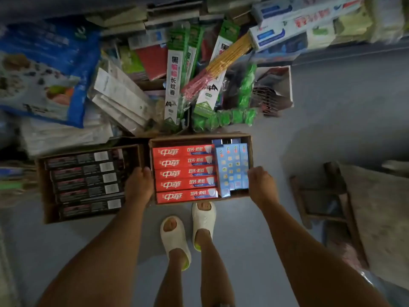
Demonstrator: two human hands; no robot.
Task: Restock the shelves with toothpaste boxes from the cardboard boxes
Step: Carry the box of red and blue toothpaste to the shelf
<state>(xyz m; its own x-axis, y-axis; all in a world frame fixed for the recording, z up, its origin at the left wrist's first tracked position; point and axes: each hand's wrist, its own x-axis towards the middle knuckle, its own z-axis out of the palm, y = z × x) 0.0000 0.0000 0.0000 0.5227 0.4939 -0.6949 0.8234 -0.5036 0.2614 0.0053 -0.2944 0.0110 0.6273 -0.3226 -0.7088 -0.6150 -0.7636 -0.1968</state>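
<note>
- Dim, bluish light, source unclear.
- Red boxes (184, 172) at centre sharpest.
- Edges blurred and bowed, worst around ten to two o'clock.

I'm looking down into a small shop's stock corner, retail goods piling up along the grey floor (332, 111), mosquito-incense packs (173, 85) leaning together, open cardboard box (200, 138) showing rows of red toothpaste boxes (183, 172), boxed toothpaste (272, 34) lying shelved at the top right.
</note>
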